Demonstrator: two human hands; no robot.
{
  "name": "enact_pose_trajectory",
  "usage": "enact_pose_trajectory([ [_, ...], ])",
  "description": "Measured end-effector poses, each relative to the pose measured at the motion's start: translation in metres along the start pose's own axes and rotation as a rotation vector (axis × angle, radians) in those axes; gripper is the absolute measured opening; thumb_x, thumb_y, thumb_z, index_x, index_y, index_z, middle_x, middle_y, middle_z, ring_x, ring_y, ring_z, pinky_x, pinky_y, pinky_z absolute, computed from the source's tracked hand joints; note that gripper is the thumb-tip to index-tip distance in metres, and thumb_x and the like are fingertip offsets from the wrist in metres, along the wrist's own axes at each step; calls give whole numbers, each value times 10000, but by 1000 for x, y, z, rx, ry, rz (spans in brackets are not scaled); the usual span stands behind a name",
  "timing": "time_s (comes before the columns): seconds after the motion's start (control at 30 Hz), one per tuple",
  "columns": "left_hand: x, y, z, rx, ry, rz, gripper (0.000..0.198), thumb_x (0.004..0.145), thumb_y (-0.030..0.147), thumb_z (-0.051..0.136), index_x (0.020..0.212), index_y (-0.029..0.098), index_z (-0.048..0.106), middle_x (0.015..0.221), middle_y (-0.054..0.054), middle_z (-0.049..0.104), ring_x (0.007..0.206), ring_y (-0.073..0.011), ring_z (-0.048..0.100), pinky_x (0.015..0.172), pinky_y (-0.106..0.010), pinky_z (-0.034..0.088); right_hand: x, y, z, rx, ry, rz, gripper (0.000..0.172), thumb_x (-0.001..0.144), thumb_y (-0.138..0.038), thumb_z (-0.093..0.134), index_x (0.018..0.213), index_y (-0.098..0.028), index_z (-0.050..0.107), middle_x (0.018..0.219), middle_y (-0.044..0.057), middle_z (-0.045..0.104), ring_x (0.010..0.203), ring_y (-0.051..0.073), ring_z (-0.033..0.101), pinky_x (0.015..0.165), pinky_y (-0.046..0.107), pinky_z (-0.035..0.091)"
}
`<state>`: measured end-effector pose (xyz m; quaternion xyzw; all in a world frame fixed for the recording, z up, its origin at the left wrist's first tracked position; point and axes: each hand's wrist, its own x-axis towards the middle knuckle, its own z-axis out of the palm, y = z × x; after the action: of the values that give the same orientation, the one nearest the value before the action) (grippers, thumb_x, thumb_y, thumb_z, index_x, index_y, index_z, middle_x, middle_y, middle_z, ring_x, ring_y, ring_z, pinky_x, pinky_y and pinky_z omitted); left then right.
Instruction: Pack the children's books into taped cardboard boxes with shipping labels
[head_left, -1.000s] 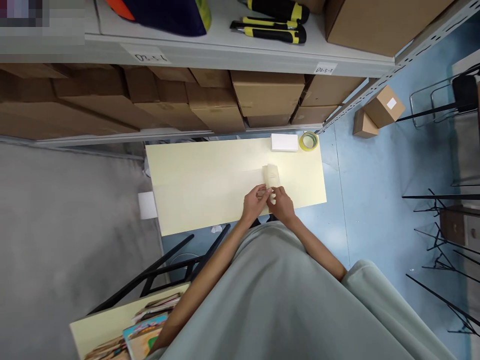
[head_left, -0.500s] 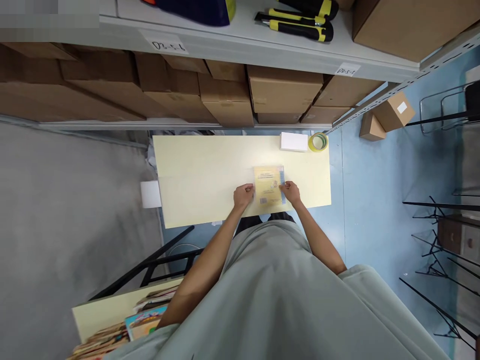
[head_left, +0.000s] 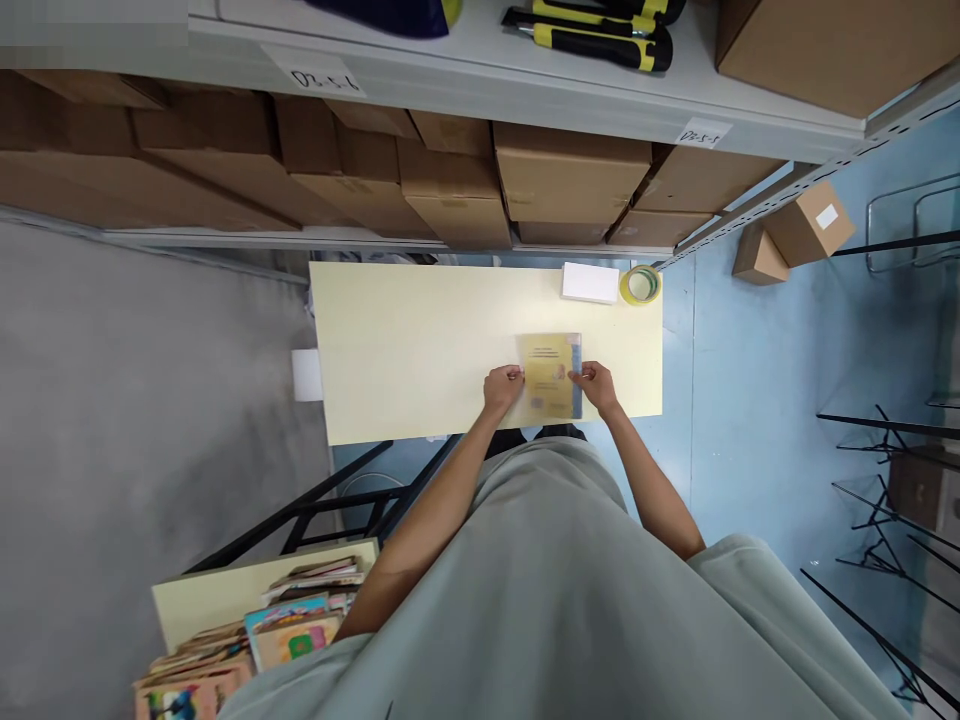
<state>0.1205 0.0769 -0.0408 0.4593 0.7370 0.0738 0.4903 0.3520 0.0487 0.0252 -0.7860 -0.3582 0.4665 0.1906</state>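
A thin yellow book (head_left: 550, 376) with a blue strip down its right side is held just over or on the pale yellow table (head_left: 405, 350), near its front edge; I cannot tell if it touches. At the book's left edge, my left hand (head_left: 503, 388) is closed in a pinch. My right hand (head_left: 595, 384) pinches the opposite edge, its thumb over the blue strip. Small print and a little picture show on the cover, too small to read.
A white box (head_left: 590, 283) and a roll of tape (head_left: 640, 285) sit at the table's back right. Cardboard boxes (head_left: 574, 175) fill the shelf beyond, with box cutters (head_left: 600, 45) above. Stacked books (head_left: 292, 630) lie lower left, beside a black metal frame (head_left: 307, 510).
Both hands and the book have shifted a little to the right along the table. The whole view has also moved slightly. The grip at both edges looks the same.
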Motion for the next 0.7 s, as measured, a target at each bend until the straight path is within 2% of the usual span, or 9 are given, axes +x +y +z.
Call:
enact_pose_trajectory([
  [0.1, -6, 4, 4, 8, 56, 5, 240, 847, 252, 726, 1075, 245, 799, 1103, -56, 840, 1045, -248, 770, 978, -365, 579, -18, -15, -2, 3, -20, 31, 277, 826, -419, 766, 978, -226, 637, 922, 18, 746, 758, 172, 692, 727, 282, 546],
  [0.2, -12, 4, 3, 51, 96, 20, 271, 844, 292, 772, 1108, 227, 780, 1171, -90, 811, 1061, -273, 753, 991, -398, 582, -38, -36, 7, -67, 8, -11, 254, 866, -415, 740, 1016, -243, 627, 957, 16, 752, 786, 181, 700, 729, 285, 545],
  [0.27, -15, 2, 1, 62, 40, 75, 225, 891, 247, 706, 1097, 220, 791, 1172, -97, 806, 1054, -269, 752, 999, -391, 581, -50, -50, 17, -120, 14, -64, 239, 883, -403, 727, 1035, -254, 619, 977, 11, 753, 800, 185, 703, 741, 294, 548],
  [0.33, -17, -2, -1, 53, -39, 133, 265, 916, 183, 628, 1105, 227, 809, 1184, -89, 810, 1062, -262, 756, 1013, -371, 574, -60, -63, 30, -170, 9, -120, 223, 888, -381, 721, 1036, -257, 610, 982, 6, 747, 797, 186, 700, 765, 306, 550],
  [0.43, -16, -9, -6, 57, -116, 166, 264, 889, 160, 636, 1049, 240, 830, 1145, -86, 823, 1058, -291, 766, 998, -378, 572, -68, -78, 54, -245, -12, -188, 195, 908, -363, 691, 1041, -261, 591, 1020, 8, 729, 802, 186, 694, 793, 328, 548],
  [0.6, -18, -27, -29, 52, -244, 210, 134, 860, 143, 683, 882, 210, 796, 1002, -112, 832, 1014, -312, 780, 930, -372, 578, -74, -96, 99, -349, -45, -225, 197, 926, -337, 659, 1081, -274, 556, 1094, 32, 695, 890, 220, 689, 802, 350, 533],
  [0.7, -25, -47, -55, 32, -247, 222, 159, 887, 160, 664, 970, 186, 796, 1080, -129, 832, 1033, -294, 780, 947, -370, 590, -76, -101, 126, -387, -59, -216, 201, 937, -312, 645, 1106, -271, 544, 1121, 50, 681, 896, 237, 685, 793, 358, 530],
])
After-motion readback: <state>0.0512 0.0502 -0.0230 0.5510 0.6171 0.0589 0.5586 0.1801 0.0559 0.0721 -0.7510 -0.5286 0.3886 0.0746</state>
